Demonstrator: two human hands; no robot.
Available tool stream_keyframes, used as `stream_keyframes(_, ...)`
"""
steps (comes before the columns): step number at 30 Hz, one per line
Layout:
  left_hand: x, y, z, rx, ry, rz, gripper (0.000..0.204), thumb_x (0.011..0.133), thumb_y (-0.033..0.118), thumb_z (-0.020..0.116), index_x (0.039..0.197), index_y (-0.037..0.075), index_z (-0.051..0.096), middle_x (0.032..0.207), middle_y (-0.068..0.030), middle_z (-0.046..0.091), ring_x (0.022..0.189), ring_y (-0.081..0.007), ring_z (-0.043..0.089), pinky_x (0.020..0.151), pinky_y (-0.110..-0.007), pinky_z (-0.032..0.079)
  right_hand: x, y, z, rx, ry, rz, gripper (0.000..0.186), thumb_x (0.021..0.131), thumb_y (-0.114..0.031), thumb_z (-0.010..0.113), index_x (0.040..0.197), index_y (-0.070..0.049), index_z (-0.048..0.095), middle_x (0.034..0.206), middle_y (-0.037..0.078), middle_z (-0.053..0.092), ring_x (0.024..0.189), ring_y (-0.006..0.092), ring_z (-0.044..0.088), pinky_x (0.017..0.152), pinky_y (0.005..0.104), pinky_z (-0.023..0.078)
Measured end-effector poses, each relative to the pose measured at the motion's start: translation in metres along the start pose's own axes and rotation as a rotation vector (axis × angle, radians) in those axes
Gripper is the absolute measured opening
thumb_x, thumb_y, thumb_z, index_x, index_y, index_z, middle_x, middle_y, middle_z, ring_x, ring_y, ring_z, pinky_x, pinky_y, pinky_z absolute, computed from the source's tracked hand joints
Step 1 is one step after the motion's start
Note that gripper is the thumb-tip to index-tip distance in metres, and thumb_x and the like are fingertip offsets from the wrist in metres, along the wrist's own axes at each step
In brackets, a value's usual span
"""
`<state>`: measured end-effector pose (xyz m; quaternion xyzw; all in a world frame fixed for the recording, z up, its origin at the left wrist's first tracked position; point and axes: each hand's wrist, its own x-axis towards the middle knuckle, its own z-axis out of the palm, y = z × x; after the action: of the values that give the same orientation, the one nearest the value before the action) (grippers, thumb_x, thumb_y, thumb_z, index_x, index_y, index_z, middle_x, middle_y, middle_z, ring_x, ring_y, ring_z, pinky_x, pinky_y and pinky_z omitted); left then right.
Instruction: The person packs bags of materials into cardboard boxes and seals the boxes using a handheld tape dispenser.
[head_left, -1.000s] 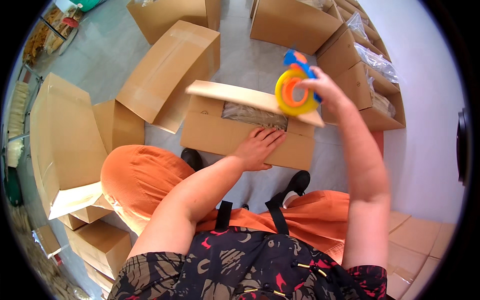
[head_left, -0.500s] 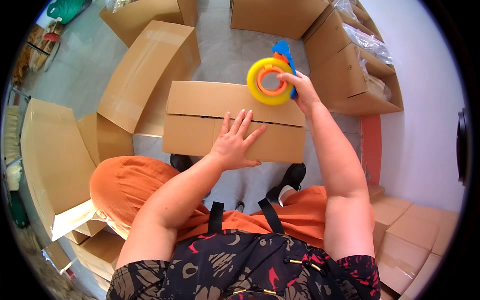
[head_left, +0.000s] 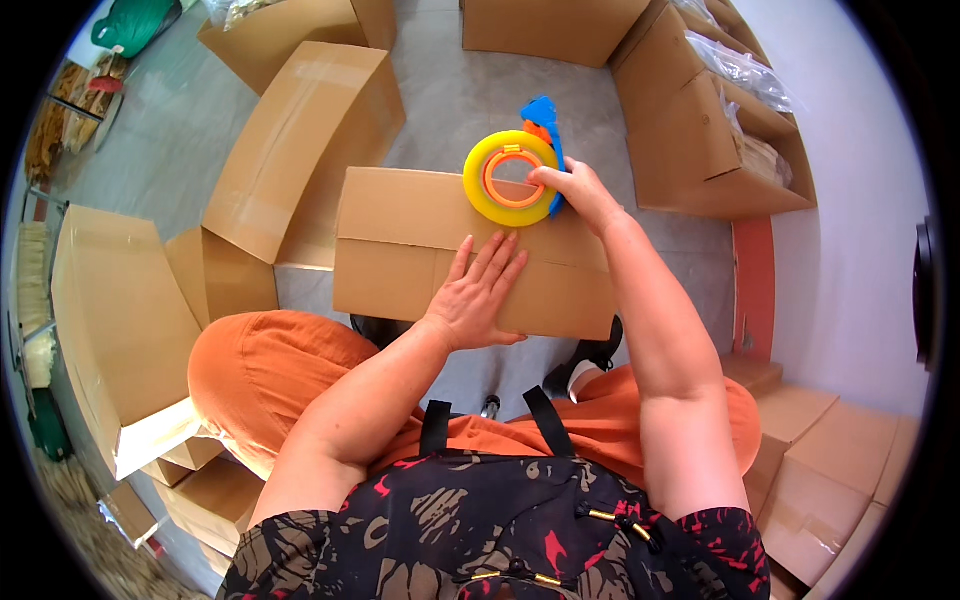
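A brown cardboard box [head_left: 400, 275] stands in front of me, its two top flaps folded down and meeting along a seam across the middle. My left hand [head_left: 475, 297] lies flat on the box top with its fingers stretched over the seam. Above the far right part of the box, my right hand [head_left: 580, 192] grips a tape dispenser [head_left: 541, 120] with a blue and orange frame and a roll of yellow tape [head_left: 475, 180]. The thumb reaches into the orange hub. Whether the roll touches the cardboard I cannot tell.
Open cardboard boxes [head_left: 290, 150] stand to the left, with another large open carton [head_left: 115, 310] nearer me. Along the right wall are cartons [head_left: 690, 150] holding clear plastic bags [head_left: 740, 75]. Several closed boxes [head_left: 830, 460] are stacked at lower right.
My right hand has brought the tape dispenser left and slightly nearer over the box. The gap between the flaps has closed under my left hand, whose fingers have drawn closer together.
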<state>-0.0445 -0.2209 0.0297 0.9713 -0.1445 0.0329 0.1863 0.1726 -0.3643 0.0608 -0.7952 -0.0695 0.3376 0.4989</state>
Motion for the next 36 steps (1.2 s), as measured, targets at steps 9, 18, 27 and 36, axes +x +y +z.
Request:
stream_keyframes(9,0.06,0.01,0.018,-0.06,-0.143,0.314,0.112,0.068,0.066,0.074,0.152,0.003,0.035,0.161,-0.0191,0.029,0.152,-0.032,0.021,0.124,-0.053,0.012,-0.051,0.061,-0.064,0.332,0.259,-0.024,0.055,0.083,-0.034,0.073,0.125,-0.001,0.061,0.114,0.01,0.067,0.106,0.0174,0.063,0.093,0.0309,0.048)
stream_keyframes(18,0.073,0.01,0.016,-0.077,-0.166,0.301,0.11,0.07,0.064,0.073,0.153,0.004,0.033,0.161,-0.0183,0.028,0.152,-0.0318,0.02,0.124,-0.052,0.01,-0.134,0.013,-0.101,-0.275,0.405,-0.307,0.043,0.075,-0.016,0.081,0.107,-0.006,0.055,0.09,0.006,0.064,0.083,0.0124,0.061,0.075,0.0317,0.052)
stream_keyframes(27,0.065,-0.007,0.006,-0.041,-0.252,0.294,0.128,0.063,0.074,0.075,0.157,0.005,0.025,0.164,-0.0176,0.022,0.154,-0.0317,0.013,0.124,-0.055,0.007,-0.189,0.041,-0.047,-0.599,0.287,-0.374,0.049,0.076,-0.014,0.078,0.108,-0.009,0.042,0.089,0.023,0.065,0.084,0.0445,0.067,0.073,0.0436,0.055)
stream_keyframes(36,0.051,-0.042,-0.022,0.209,-0.431,0.23,0.129,0.064,0.055,0.085,0.161,0.012,0.012,0.168,-0.0134,0.01,0.155,-0.032,0.007,0.123,-0.058,0.006,-0.18,0.023,-0.044,-0.582,0.317,-0.433,0.047,0.075,-0.017,0.078,0.105,-0.008,0.043,0.086,0.021,0.066,0.083,0.0433,0.067,0.068,0.0439,0.054)
